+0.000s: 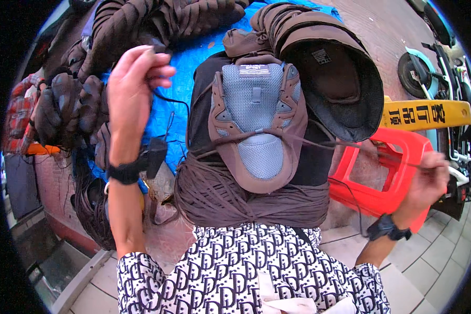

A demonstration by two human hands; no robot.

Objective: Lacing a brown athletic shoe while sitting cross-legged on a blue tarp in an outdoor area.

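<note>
Shoe upper (261,170) is lying toward the near edge of the black support (201,89); your right hand (426,180) is pinching the lace (319,142); whether your left hand (136,78) is gripping, I cannot tell. Steady pulling should be preventing twists.

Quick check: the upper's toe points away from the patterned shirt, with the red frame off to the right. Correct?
Not quite: the head view shows the upper with its toe pointing toward the patterned shirt, not away. The red frame is off to the right, as you said.
</note>
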